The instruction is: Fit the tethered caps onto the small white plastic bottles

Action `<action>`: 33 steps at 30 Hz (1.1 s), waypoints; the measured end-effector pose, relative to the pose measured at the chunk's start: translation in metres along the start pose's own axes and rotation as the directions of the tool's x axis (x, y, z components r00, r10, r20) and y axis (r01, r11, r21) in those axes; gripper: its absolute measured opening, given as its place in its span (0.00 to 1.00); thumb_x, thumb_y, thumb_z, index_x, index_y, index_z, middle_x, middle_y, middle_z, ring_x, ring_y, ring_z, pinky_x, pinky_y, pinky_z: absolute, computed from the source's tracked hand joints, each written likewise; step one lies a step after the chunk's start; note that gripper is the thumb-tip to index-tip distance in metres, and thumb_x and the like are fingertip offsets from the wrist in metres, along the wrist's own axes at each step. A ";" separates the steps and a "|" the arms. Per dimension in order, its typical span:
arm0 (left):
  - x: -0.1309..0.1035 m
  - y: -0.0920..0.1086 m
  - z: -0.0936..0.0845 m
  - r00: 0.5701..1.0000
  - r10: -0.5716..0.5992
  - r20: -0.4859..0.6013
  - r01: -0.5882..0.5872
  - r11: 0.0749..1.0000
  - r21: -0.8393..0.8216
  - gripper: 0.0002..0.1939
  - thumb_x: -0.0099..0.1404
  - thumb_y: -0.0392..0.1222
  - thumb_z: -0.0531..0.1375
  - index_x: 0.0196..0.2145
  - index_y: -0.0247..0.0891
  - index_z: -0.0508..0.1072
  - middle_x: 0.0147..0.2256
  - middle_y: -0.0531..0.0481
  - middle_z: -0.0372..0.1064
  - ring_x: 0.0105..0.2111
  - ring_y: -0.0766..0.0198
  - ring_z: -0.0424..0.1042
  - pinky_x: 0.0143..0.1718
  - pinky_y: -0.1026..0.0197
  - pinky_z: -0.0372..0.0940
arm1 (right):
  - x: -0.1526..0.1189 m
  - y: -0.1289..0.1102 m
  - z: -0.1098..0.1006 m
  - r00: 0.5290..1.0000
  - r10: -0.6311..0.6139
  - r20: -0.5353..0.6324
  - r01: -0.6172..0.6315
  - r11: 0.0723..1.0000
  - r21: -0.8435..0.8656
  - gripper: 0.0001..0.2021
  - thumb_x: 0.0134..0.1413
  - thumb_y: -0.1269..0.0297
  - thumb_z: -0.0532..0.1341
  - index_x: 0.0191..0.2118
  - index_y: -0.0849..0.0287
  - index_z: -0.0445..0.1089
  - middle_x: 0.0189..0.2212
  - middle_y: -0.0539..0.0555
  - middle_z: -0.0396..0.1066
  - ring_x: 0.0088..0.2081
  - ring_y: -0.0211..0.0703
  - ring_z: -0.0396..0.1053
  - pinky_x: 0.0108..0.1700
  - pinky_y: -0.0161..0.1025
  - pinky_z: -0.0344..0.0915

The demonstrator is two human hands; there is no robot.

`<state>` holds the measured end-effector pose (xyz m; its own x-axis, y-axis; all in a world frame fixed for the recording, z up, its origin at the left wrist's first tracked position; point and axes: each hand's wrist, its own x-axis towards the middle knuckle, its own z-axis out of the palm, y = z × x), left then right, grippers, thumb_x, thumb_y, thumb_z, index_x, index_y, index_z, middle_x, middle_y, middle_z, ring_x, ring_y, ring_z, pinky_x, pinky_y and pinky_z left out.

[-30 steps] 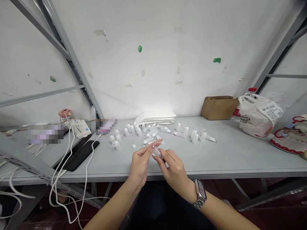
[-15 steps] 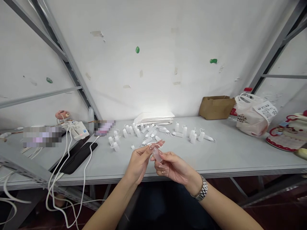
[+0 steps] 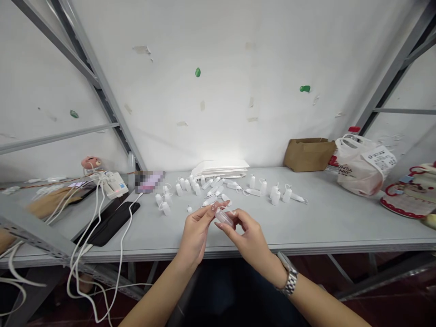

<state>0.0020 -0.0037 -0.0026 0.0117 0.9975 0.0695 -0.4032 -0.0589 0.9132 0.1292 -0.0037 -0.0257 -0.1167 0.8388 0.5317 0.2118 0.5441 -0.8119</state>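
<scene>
A small translucent squeeze bottle (image 3: 224, 218) is held between my two hands above the front part of the grey table. My left hand (image 3: 196, 234) is closed, pinching the bottle's top end, where a thin white strap shows; the fingers partly hide the cap. My right hand (image 3: 248, 234) has its thumb and fingers closed around the bottle's body. Just beyond my left hand, a loose white nozzle cap (image 3: 189, 209) stands on the table. Farther back are several similar bottles, some upright like the white bottle (image 3: 165, 208), others lying down.
A white stack of flat sheets (image 3: 223, 169) lies by the wall. To the right stand a brown cardboard box (image 3: 308, 154), a plastic bag (image 3: 361, 168) and a red-trimmed bag (image 3: 408, 195). At left are a black power bank (image 3: 116, 224), white cables, a power strip (image 3: 115, 185) and another person's blurred arm (image 3: 51, 202).
My right hand has turned over, its back now upward, with a new grip on the bottle's body. The bottle tilts flatter. Another person's arm has come in at the left.
</scene>
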 end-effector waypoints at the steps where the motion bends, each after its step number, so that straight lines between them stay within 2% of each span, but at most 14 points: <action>1: 0.000 -0.001 0.000 1.000 -0.006 -0.006 0.006 1.000 -0.001 0.12 0.56 0.46 0.61 0.33 0.35 0.78 0.41 0.42 0.75 0.50 0.52 0.66 0.55 0.52 0.53 | -0.002 0.004 0.001 0.990 -0.141 -0.030 0.136 0.982 -0.130 0.04 0.53 0.67 0.59 0.35 0.60 0.67 0.25 0.51 0.65 0.27 0.38 0.61 0.30 0.37 0.63; 4: -0.001 -0.005 0.001 1.000 0.002 -0.030 -0.002 1.000 0.008 0.12 0.55 0.46 0.62 0.33 0.35 0.78 0.41 0.42 0.75 0.50 0.52 0.67 0.56 0.51 0.52 | -0.007 0.013 0.005 0.883 -0.469 -0.009 0.426 0.810 -0.402 0.08 0.55 0.74 0.56 0.42 0.63 0.64 0.27 0.55 0.67 0.29 0.41 0.60 0.31 0.40 0.62; 6: -0.002 -0.006 0.002 0.999 0.031 -0.024 -0.030 0.999 0.015 0.12 0.55 0.46 0.62 0.33 0.36 0.78 0.41 0.42 0.75 0.49 0.51 0.67 0.56 0.50 0.52 | -0.008 0.015 0.006 0.845 -0.535 -0.005 0.477 0.757 -0.446 0.10 0.55 0.76 0.55 0.44 0.64 0.63 0.29 0.57 0.68 0.29 0.41 0.61 0.31 0.40 0.63; 8: -0.002 -0.007 0.003 0.998 0.059 0.002 -0.059 0.998 0.009 0.12 0.55 0.47 0.62 0.32 0.36 0.79 0.42 0.43 0.75 0.50 0.51 0.66 0.55 0.50 0.53 | -0.009 0.013 0.007 0.869 -0.494 -0.034 0.444 0.808 -0.388 0.10 0.55 0.75 0.55 0.44 0.63 0.63 0.28 0.56 0.68 0.29 0.41 0.61 0.31 0.40 0.63; 11: -0.001 -0.006 0.005 0.997 0.067 0.039 -0.067 0.998 0.005 0.12 0.55 0.47 0.62 0.31 0.37 0.79 0.43 0.42 0.74 0.52 0.49 0.64 0.54 0.50 0.55 | -0.009 0.005 0.006 0.974 -0.215 -0.077 0.204 0.971 -0.123 0.05 0.55 0.69 0.57 0.38 0.60 0.67 0.25 0.52 0.66 0.26 0.39 0.61 0.30 0.39 0.63; 13: -0.001 -0.005 0.004 0.997 0.047 0.068 -0.047 0.999 0.002 0.12 0.54 0.48 0.62 0.30 0.37 0.79 0.44 0.41 0.74 0.53 0.48 0.63 0.52 0.49 0.56 | -0.007 -0.003 0.004 0.998 0.060 -0.014 -0.057 0.988 0.142 0.05 0.52 0.64 0.60 0.33 0.60 0.68 0.22 0.50 0.66 0.24 0.37 0.62 0.28 0.37 0.62; 16: 0.000 -0.001 0.002 0.989 0.020 0.146 -0.018 1.000 -0.013 0.13 0.55 0.49 0.62 0.29 0.36 0.78 0.44 0.40 0.73 0.52 0.46 0.64 0.52 0.47 0.56 | -0.001 -0.012 -0.001 0.927 0.315 0.206 -0.376 0.791 0.483 0.10 0.46 0.60 0.64 0.26 0.61 0.67 0.18 0.48 0.64 0.20 0.34 0.59 0.23 0.34 0.56; 20: 0.000 0.003 -0.001 0.969 -0.038 0.242 0.034 0.999 0.022 0.14 0.57 0.49 0.59 0.26 0.36 0.78 0.45 0.40 0.73 0.53 0.48 0.63 0.55 0.50 0.53 | 0.006 -0.012 -0.005 0.799 0.289 0.527 -0.600 0.420 0.680 0.12 0.45 0.60 0.64 0.21 0.61 0.64 0.15 0.45 0.57 0.17 0.29 0.50 0.21 0.32 0.49; 22: 0.001 0.003 -0.002 0.976 -0.046 0.215 0.038 0.998 0.041 0.14 0.57 0.49 0.60 0.27 0.36 0.79 0.44 0.41 0.73 0.53 0.50 0.63 0.55 0.51 0.53 | 0.008 -0.008 -0.004 0.771 0.260 0.581 -0.637 0.327 0.698 0.12 0.47 0.60 0.63 0.22 0.62 0.64 0.14 0.43 0.54 0.17 0.29 0.49 0.21 0.32 0.50; 24: 0.003 0.001 -0.003 0.993 -0.011 0.119 0.005 0.999 0.049 0.13 0.56 0.48 0.61 0.29 0.36 0.79 0.43 0.41 0.74 0.52 0.51 0.64 0.55 0.52 0.53 | 0.010 -0.004 -0.002 0.791 0.281 0.544 -0.612 0.394 0.686 0.12 0.50 0.58 0.61 0.24 0.62 0.66 0.16 0.45 0.58 0.18 0.30 0.53 0.22 0.32 0.53; 27: 0.005 -0.005 -0.002 0.996 0.059 -0.063 -0.056 0.997 0.046 0.13 0.53 0.47 0.63 0.32 0.36 0.79 0.42 0.42 0.75 0.50 0.51 0.66 0.54 0.52 0.54 | 0.011 -0.001 0.001 0.868 0.340 0.362 -0.495 0.645 0.581 0.12 0.47 0.57 0.64 0.30 0.63 0.69 0.21 0.50 0.68 0.21 0.33 0.61 0.26 0.34 0.58; 29: 0.006 -0.006 -0.002 0.996 0.035 -0.078 -0.034 0.999 0.008 0.16 0.54 0.49 0.62 0.35 0.34 0.78 0.42 0.40 0.74 0.49 0.49 0.67 0.52 0.50 0.55 | 0.011 -0.002 0.001 0.902 0.357 0.242 -0.431 0.745 0.508 0.14 0.43 0.57 0.66 0.33 0.63 0.70 0.23 0.50 0.69 0.23 0.35 0.63 0.27 0.35 0.60; 31: 0.005 -0.003 -0.001 1.000 -0.030 -0.001 0.030 0.999 -0.043 0.21 0.57 0.53 0.58 0.37 0.32 0.77 0.44 0.38 0.73 0.49 0.49 0.67 0.51 0.50 0.56 | 0.011 -0.005 -0.001 0.904 0.358 0.234 -0.428 0.749 0.505 0.15 0.43 0.55 0.65 0.32 0.63 0.71 0.22 0.50 0.69 0.23 0.34 0.62 0.27 0.35 0.60; 33: 0.004 0.001 0.000 0.997 -0.060 0.051 0.063 0.996 -0.067 0.24 0.59 0.56 0.54 0.39 0.32 0.77 0.45 0.38 0.72 0.49 0.50 0.67 0.52 0.52 0.56 | 0.012 -0.007 -0.004 0.880 0.357 0.315 -0.475 0.685 0.552 0.15 0.46 0.54 0.64 0.31 0.63 0.71 0.22 0.50 0.68 0.22 0.33 0.61 0.26 0.34 0.59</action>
<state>0.0019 -0.0002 -0.0012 0.0829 0.9959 0.0353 -0.4623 0.0071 0.8867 0.1306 0.0020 -0.0126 -0.3325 0.9375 0.1022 -0.3356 -0.0164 -0.9419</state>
